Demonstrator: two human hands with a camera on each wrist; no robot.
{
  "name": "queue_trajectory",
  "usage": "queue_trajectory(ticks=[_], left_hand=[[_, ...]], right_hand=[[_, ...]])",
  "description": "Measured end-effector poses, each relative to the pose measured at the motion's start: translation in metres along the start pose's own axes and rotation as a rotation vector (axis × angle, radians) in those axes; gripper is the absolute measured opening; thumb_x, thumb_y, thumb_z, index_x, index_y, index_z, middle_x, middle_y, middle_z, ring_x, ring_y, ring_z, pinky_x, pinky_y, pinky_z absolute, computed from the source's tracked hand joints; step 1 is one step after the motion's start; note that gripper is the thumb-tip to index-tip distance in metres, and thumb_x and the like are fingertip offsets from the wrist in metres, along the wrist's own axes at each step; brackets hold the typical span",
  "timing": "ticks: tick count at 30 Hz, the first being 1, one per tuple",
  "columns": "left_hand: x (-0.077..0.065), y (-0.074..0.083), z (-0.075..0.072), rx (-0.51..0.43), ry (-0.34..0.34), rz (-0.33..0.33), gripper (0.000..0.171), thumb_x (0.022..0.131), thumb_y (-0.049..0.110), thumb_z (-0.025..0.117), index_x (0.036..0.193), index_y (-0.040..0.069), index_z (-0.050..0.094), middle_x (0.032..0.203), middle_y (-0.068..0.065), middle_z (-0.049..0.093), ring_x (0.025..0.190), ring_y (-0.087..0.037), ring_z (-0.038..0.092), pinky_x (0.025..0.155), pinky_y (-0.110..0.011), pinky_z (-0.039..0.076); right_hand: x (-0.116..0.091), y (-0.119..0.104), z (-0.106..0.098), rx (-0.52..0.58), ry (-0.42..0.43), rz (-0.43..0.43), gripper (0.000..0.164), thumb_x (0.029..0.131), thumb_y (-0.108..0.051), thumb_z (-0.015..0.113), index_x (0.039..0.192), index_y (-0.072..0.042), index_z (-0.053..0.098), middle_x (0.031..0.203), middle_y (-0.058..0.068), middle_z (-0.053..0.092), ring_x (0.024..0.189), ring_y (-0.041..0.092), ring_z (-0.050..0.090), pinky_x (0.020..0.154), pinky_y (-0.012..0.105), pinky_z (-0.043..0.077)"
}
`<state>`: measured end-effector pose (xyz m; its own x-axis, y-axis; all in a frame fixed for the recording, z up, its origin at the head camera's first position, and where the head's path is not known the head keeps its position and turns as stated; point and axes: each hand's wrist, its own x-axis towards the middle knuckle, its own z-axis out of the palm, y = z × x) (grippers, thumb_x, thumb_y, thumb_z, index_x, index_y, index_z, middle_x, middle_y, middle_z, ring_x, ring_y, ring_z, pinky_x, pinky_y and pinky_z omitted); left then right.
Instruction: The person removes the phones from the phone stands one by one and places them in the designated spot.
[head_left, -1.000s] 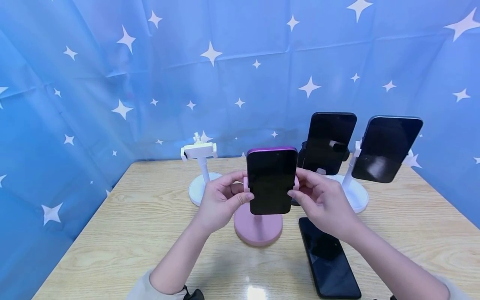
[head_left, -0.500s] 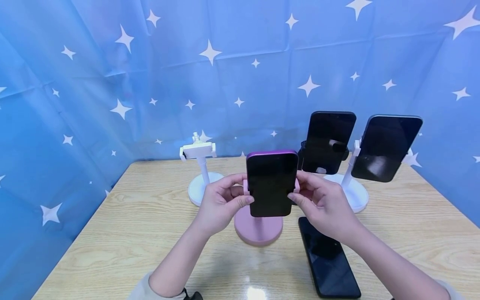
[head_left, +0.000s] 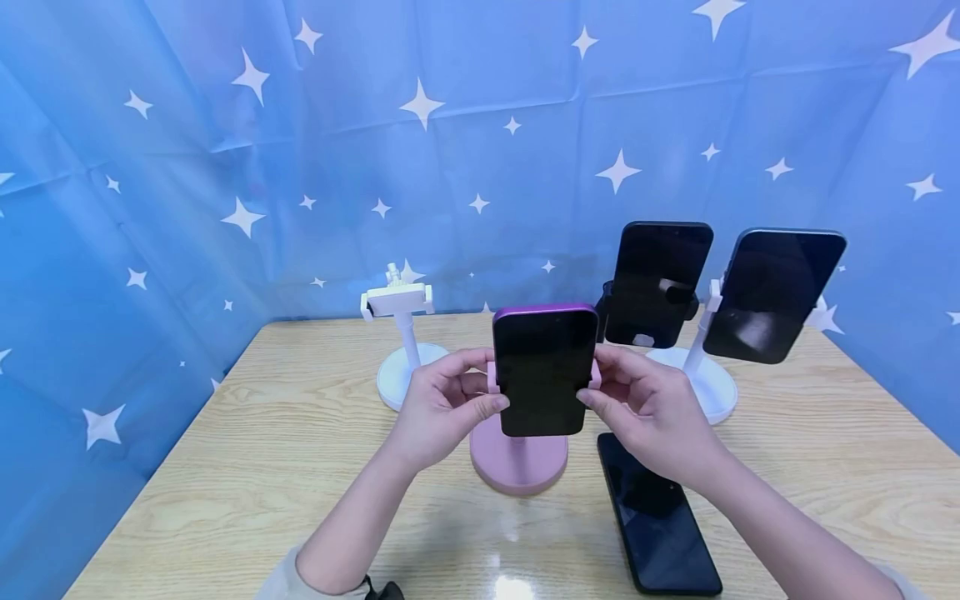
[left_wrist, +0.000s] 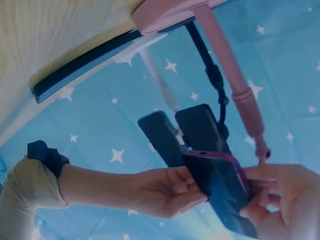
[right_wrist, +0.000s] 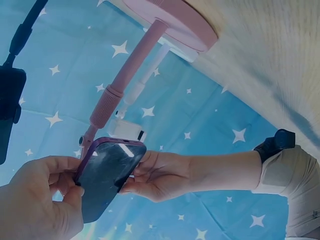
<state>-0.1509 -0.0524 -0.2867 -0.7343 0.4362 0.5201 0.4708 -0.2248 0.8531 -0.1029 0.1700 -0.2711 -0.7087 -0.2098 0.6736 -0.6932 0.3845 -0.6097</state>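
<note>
A phone with a purple-pink frame stands upright in the pink phone stand, its dark screen toward me. My left hand pinches its left edge at the stand's pink clamp, thumb on the front and fingers behind. On the other side my right hand pinches the right edge and clamp the same way. In the left wrist view the stand's pink pole runs from the round base to a joint near the phone. The right wrist view shows the phone between both hands; the clamp's back is mostly hidden.
Another dark phone lies flat on the wooden table, below my right forearm. Behind on the right, a black stand holds one phone and a white stand another. A white stand without a phone stands at the back left.
The phone's top edge has sunk slightly and come toward me, showing a little more of its purple rim. Both hands keep their hold and have moved down slightly with it.
</note>
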Motion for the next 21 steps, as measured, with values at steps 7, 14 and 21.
queue_trajectory(ticks=[7,14,21], left_hand=[[0.013,-0.003,-0.012,0.091,-0.104,0.167,0.051,0.073,0.0,0.072,0.116,-0.014,0.048,0.112,-0.007,0.056,0.107,-0.013,0.052,0.086,-0.038,0.048],[0.038,-0.007,-0.016,0.045,-0.405,0.226,0.078,0.081,0.035,0.068,0.131,-0.013,0.032,0.133,-0.024,0.036,0.127,-0.025,0.031,0.1,-0.046,0.035],[0.045,-0.014,-0.015,0.088,-0.489,0.224,0.064,0.083,0.036,0.062,0.12,-0.013,0.042,0.118,-0.022,0.048,0.105,-0.017,0.047,0.089,-0.038,0.043]], right_hand=[[0.007,-0.014,0.003,-0.177,0.073,-0.079,0.045,0.078,-0.004,0.071,0.119,0.001,0.053,0.11,0.009,0.058,0.102,0.007,0.053,0.084,0.011,0.043],[0.022,-0.044,0.026,-0.364,0.196,-0.255,0.069,0.081,-0.042,0.066,0.134,-0.005,0.04,0.141,0.019,0.029,0.128,0.032,0.031,0.091,0.045,0.042],[0.037,-0.058,0.047,-0.585,0.17,-0.198,0.066,0.07,-0.035,0.078,0.125,-0.011,0.051,0.134,0.024,0.037,0.121,0.042,0.034,0.088,0.059,0.034]])
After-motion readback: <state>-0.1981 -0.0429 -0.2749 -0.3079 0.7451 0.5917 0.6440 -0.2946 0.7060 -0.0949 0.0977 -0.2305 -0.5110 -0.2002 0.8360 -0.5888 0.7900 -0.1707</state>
